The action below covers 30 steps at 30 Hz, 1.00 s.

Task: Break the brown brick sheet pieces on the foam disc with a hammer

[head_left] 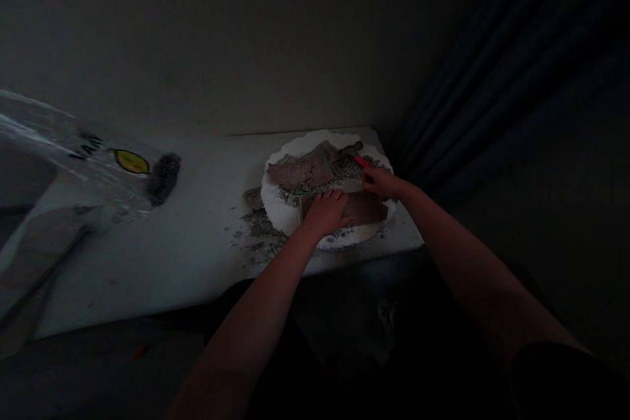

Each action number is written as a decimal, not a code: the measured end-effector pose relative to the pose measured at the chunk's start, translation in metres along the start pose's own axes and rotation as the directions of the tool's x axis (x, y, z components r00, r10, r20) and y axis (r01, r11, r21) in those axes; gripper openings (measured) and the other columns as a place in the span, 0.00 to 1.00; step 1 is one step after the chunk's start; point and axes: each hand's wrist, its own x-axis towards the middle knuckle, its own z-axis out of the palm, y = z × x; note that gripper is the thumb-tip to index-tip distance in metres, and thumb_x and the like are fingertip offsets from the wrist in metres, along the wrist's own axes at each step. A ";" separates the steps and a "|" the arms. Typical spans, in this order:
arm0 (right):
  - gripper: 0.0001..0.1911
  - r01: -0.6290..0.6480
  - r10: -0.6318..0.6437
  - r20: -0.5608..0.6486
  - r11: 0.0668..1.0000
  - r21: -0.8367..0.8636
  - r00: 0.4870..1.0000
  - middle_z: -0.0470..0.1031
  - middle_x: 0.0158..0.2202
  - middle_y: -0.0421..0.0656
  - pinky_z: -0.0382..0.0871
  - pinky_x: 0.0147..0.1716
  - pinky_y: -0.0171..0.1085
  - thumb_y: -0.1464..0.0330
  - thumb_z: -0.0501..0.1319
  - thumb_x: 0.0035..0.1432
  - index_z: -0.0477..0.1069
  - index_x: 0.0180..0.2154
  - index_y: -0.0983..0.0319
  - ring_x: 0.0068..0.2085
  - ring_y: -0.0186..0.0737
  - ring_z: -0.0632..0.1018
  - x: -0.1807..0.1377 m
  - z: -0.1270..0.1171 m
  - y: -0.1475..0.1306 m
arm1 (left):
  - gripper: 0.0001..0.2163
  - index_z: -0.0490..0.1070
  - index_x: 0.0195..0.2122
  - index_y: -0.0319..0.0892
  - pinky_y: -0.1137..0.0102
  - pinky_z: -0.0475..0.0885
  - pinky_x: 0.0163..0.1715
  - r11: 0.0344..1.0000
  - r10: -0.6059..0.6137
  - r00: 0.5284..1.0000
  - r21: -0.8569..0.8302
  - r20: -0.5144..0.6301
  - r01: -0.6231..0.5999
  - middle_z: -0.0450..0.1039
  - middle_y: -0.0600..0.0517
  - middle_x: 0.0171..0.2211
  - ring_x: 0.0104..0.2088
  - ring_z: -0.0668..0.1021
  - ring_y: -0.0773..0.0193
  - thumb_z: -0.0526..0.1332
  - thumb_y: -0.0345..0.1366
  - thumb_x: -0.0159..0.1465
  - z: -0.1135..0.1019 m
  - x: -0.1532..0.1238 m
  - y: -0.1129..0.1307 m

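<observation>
A round white slab (280,210) lies at the right end of a white table (197,230), with brown crusty pieces (300,172) and grey crumbs on top. My left hand (325,211) rests palm down on a brown piece at the slab's near side, fingers stretched flat. My right hand (381,182) is closed round a tool with a red handle (361,161) whose end lies on the slab's top. The scene is very dim.
A clear plastic bag (73,157) with a yellow label and a dark lump sits at the table's left. Crumbs (256,236) lie scattered beside the slab. A dark curtain (492,92) hangs at the right, a plain wall behind.
</observation>
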 end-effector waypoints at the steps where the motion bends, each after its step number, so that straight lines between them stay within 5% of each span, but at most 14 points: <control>1: 0.05 0.010 -0.010 -0.011 1.000 0.022 1.000 0.76 0.31 0.42 0.64 0.32 0.34 0.72 0.59 0.59 0.73 0.36 0.64 0.31 0.37 0.73 0.000 -0.002 0.001 | 0.22 0.66 0.54 0.42 0.58 0.66 0.54 1.000 0.001 1.000 0.000 0.002 -0.001 0.70 0.43 0.56 0.57 0.71 0.50 0.61 0.50 0.66 0.000 0.000 0.000; 10: 0.04 0.134 -0.130 0.048 0.986 -0.099 0.990 0.79 0.38 0.48 0.65 0.39 0.36 0.71 0.63 0.60 0.76 0.38 0.65 0.39 0.42 0.77 -0.003 0.007 -0.003 | 0.21 0.67 0.53 0.42 0.57 0.66 0.54 1.000 -0.014 1.000 0.015 0.007 0.014 0.70 0.42 0.56 0.56 0.71 0.50 0.60 0.51 0.66 -0.004 0.001 0.002; 23: 0.07 0.060 -0.049 0.069 0.985 -0.164 0.996 0.80 0.40 0.49 0.63 0.36 0.33 0.73 0.62 0.61 0.77 0.41 0.66 0.38 0.40 0.77 0.002 0.010 -0.017 | 0.22 0.66 0.54 0.42 0.58 0.65 0.55 1.000 -0.012 1.000 -0.003 0.023 0.012 0.69 0.42 0.57 0.57 0.70 0.50 0.60 0.51 0.66 -0.005 0.001 0.004; 30: 0.08 0.153 -0.142 0.071 0.969 -0.193 0.987 0.79 0.42 0.51 0.65 0.41 0.35 0.72 0.62 0.63 0.76 0.43 0.68 0.42 0.42 0.77 0.006 0.012 -0.018 | 0.22 0.66 0.55 0.40 0.57 0.66 0.54 1.000 -0.015 1.000 -0.002 0.023 0.015 0.69 0.41 0.57 0.57 0.70 0.48 0.60 0.50 0.66 -0.005 0.001 0.004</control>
